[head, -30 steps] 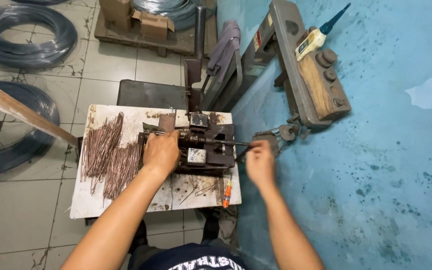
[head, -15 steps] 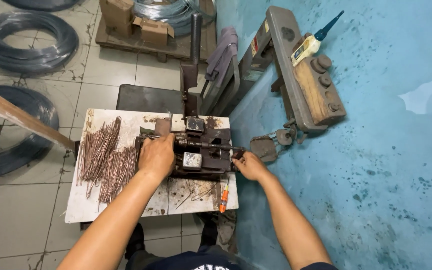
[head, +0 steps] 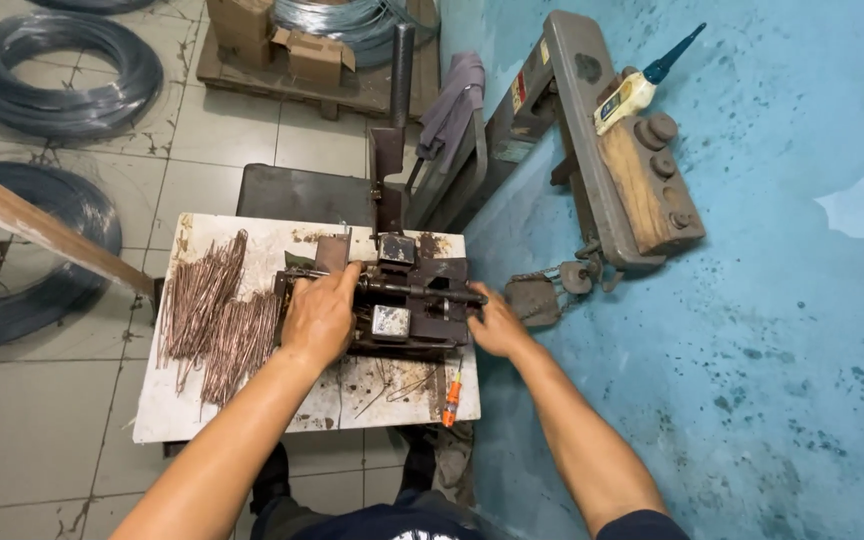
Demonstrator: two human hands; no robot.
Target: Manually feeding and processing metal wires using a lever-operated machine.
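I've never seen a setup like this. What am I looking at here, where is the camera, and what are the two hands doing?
The view comes from a camera on the person's head, looking down. A small white table carries a dark metal bench machine. The left hand rests on the machine's left side; the right hand is at its right edge, by the end of a horizontal rod. Whether either hand grips anything is unclear. Bundles of short brownish wire pieces lie on the table's left. Dark wire coils lie on the tiled floor.
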